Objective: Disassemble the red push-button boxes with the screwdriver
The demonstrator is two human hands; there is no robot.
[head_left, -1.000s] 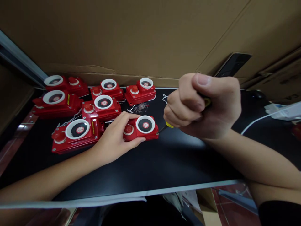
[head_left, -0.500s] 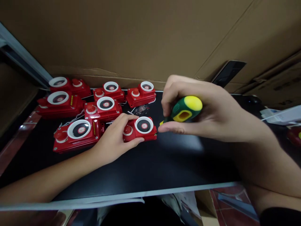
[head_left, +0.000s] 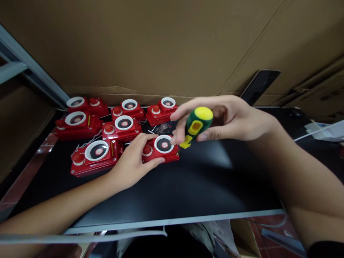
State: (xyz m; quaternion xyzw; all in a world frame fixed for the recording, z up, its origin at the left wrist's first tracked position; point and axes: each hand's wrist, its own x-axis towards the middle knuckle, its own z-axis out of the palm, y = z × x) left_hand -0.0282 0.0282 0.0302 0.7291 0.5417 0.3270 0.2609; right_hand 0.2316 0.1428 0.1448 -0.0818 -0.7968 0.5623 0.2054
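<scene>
My left hand (head_left: 130,162) is wrapped around the left part of a red alarm sounder (head_left: 170,156), thumb along its near side. That sounder has a white-rimmed round horn on top and a small red dome beside it. In my right hand (head_left: 233,122) is a screwdriver (head_left: 198,124) with a green and yellow handle, gripped between thumb and fingers. It points down at the right end of the sounder, its butt turned toward me. I cannot make out the blade or whether it touches a screw.
Several like sounders, among them a near one (head_left: 92,163), stand to the left and behind on the black tabletop (head_left: 172,195). Small debris (head_left: 162,128) lies behind the held sounder. A phone (head_left: 260,86) leans on the cardboard wall (head_left: 161,43) at the back right.
The screwdriver handle has moved slightly left and stands more upright, and my right fingers have opened out around it. My left hand keeps its hold on the sounder. The view has shifted slightly.
</scene>
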